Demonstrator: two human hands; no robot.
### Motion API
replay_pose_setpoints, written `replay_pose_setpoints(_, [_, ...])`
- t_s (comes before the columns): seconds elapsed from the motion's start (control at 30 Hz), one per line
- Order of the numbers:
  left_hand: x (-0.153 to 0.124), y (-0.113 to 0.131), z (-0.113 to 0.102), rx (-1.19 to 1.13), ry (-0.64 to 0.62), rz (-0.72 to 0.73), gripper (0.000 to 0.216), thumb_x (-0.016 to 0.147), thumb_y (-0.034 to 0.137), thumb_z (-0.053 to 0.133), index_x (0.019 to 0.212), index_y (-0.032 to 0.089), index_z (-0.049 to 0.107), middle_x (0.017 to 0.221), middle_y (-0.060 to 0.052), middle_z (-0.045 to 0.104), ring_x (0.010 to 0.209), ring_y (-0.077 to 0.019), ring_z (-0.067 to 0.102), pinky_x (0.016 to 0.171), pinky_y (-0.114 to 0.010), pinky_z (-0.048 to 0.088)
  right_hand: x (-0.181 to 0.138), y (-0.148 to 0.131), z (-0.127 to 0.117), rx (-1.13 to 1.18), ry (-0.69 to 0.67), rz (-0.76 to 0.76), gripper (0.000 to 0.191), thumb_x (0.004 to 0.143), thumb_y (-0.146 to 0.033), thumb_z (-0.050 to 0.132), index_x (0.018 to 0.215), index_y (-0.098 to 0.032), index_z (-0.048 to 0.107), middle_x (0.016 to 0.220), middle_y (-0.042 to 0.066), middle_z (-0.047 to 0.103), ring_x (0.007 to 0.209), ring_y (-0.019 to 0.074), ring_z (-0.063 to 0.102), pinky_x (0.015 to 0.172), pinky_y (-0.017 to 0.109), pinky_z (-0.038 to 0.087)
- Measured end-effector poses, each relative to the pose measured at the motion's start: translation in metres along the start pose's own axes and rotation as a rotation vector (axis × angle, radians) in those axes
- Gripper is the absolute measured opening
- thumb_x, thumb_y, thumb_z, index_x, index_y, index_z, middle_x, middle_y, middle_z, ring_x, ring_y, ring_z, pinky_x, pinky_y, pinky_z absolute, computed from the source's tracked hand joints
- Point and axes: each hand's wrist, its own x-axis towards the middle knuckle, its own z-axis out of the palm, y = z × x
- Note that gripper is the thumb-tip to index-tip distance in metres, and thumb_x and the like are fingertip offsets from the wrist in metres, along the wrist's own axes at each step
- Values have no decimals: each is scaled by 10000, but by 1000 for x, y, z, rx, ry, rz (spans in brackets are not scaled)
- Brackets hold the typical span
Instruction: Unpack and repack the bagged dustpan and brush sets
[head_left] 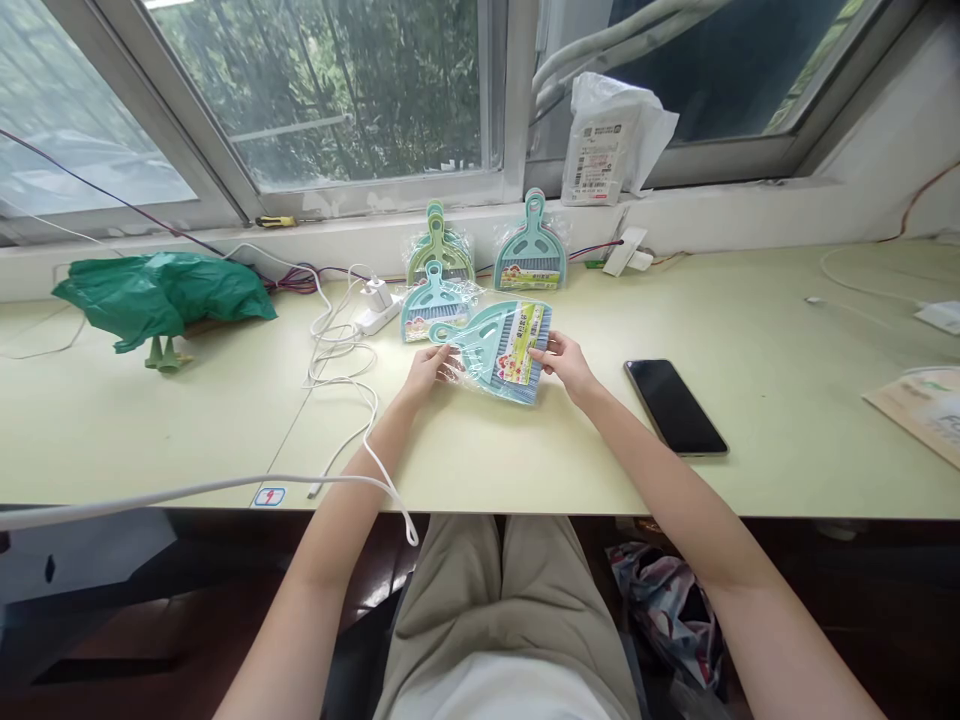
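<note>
A teal mini dustpan-and-brush set in clear wrap (501,350) lies tilted on the pale green table (525,460), held at both ends. My left hand (429,366) pinches the handle end on the left. My right hand (561,362) grips the bristle end on the right, beside the printed label. Three more wrapped sets stand behind it: a teal one (430,303) just beyond, a green one (439,245) leaning on the sill, and another teal one (531,248) to its right.
A black phone (675,407) lies right of my right hand. White cables and a charger (373,305) trail on the left, past a green plastic bag (161,292). A white packet (609,140) sits on the windowsill. A paper packet (926,408) lies at the far right.
</note>
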Motion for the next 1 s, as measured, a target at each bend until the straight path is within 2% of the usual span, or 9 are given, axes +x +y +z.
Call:
replay_pose_setpoints(0.1, [7,-3,-9,-42,135,-14,444,827,535,550,882,110,666,722,-85,685,494,-103,583,494,-213,436,3,4,-6,23,52,9,449,573,-378,782,950,-203,611,888,29,668,633,100,502,490,228,336])
replay_pose_setpoints(0.3, [21,-8,-43,92,661,-20,291,910,322,393,984,153,620,821,-59,681,533,-109,595,549,-232,463,8,13,-16,147,193,77,427,537,-337,794,904,-211,617,813,-3,653,587,82,474,470,214,327])
replay_pose_setpoints(0.43, [15,-3,-57,344,939,94,317,882,134,409,1175,198,513,999,-61,671,870,-167,647,847,-312,476,8,14,-15,209,211,98,404,536,-320,799,879,-215,613,821,-5,654,588,84,494,459,210,344])
replay_pose_setpoints(0.6, [-4,18,-47,746,1161,206,415,793,56,531,1169,232,529,1379,-130,422,1310,-300,374,1009,-494,358,5,12,-10,218,165,100,403,569,-336,796,902,-220,600,882,3,668,655,110,580,538,237,457])
replay_pose_setpoints(0.67, [-10,26,-35,762,1039,317,332,839,89,486,1128,239,551,1401,-111,400,1322,-295,349,1005,-476,367,2,12,-6,209,136,93,411,579,-348,794,917,-220,597,887,7,671,681,125,604,581,259,494])
replay_pose_setpoints(0.77, [-15,29,-11,534,634,349,259,874,235,512,1132,224,533,1172,-97,545,1021,-207,560,872,-340,461,-2,11,2,228,107,80,425,584,-367,796,929,-220,595,898,15,679,715,143,627,621,283,527])
replay_pose_setpoints(0.83, [-18,26,7,260,412,242,382,911,383,454,1266,244,420,1099,-71,566,772,-130,581,699,-268,480,-6,10,7,250,96,75,421,590,-381,797,923,-221,595,926,24,685,741,152,639,642,293,542])
replay_pose_setpoints(0.93, [-22,17,28,39,-178,7,480,913,567,341,1243,227,418,1024,-74,594,686,-132,595,580,-255,464,-9,10,13,258,67,77,407,609,-385,793,927,-222,601,967,34,691,763,155,652,664,294,550])
replay_pose_setpoints(1.0, [-24,10,36,-2,-301,-48,472,884,577,419,1189,217,431,964,-61,607,704,-143,609,593,-253,470,-9,10,14,236,48,100,391,627,-377,784,939,-218,611,957,35,696,740,148,656,642,277,546])
